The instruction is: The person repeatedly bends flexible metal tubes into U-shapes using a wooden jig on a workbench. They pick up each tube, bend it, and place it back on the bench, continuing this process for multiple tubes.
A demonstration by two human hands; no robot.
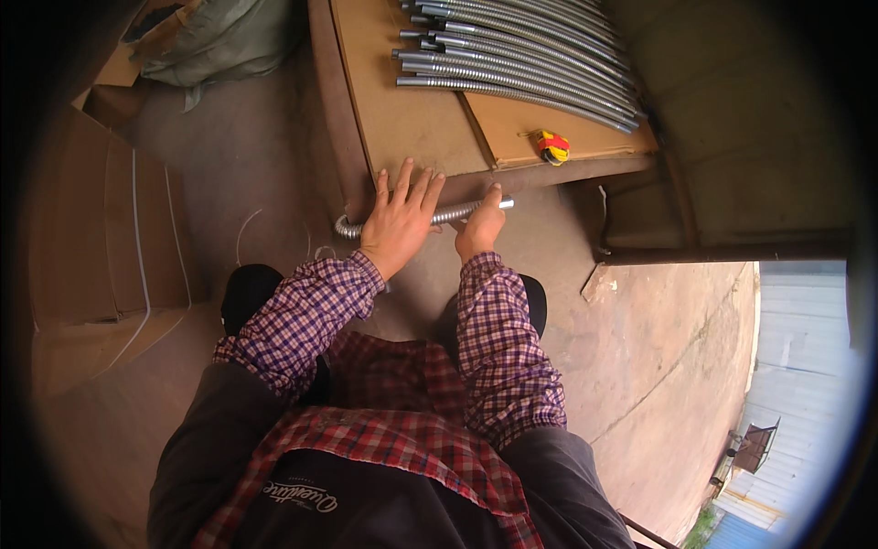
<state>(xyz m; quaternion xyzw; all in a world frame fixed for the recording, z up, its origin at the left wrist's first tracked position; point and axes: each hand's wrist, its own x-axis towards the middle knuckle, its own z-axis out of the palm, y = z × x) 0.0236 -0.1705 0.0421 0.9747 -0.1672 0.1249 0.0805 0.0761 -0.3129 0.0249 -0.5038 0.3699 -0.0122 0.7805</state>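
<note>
A corrugated flexible metal tube (450, 215) lies crosswise just off the near edge of the table, its left end bent round into a hook and its right end a smooth, shiny sleeve. My left hand (399, 221) rests flat over the tube near the bend, fingers stretched out and spread toward the table edge. Close to the sleeve end, my right hand (482, 229) is closed round the tube, thumb along the top. The palm side of both hands is hidden. Beyond them, several similar metal tubes (521, 69) lie side by side on the cardboard-covered table (402, 128).
A yellow and red tape measure (552, 146) sits on the cardboard near the table's front edge. Cardboard boxes (101, 229) stand at the left, with a greyish-green sack (224, 50) behind. At right are a brown metal frame (732, 252) and a pale corrugated wall (805, 348).
</note>
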